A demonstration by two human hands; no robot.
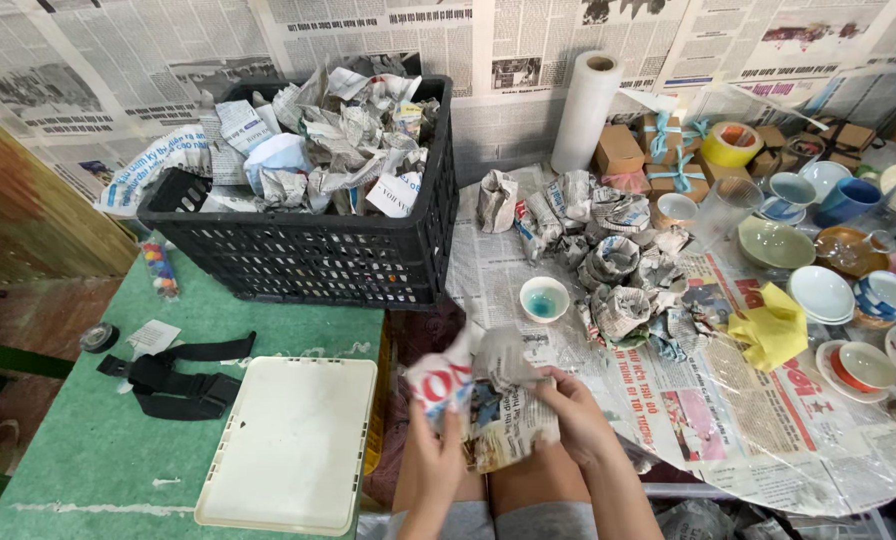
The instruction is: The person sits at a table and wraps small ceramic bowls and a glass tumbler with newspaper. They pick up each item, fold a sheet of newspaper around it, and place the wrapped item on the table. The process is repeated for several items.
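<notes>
Both of my hands hold a bundle of crumpled newspaper [483,400] over my lap. My left hand [433,462] grips its lower left side. My right hand [575,418] grips its right side with the fingers curled over the paper. What the paper wraps is hidden. Just beyond the bundle, a small white bowl with a blue-green inside [545,299] stands on the round table [768,460], which is covered in newspaper and clear film.
A black plastic crate [308,255] full of newspaper-wrapped items stands on the green table [88,450], beside a white tray [288,445] and a black strap [173,385]. Several wrapped bundles [608,260], ceramic bowls and cups [823,290], a yellow cloth [773,330], a film roll [585,110] and gift boxes [668,160] crowd the round table.
</notes>
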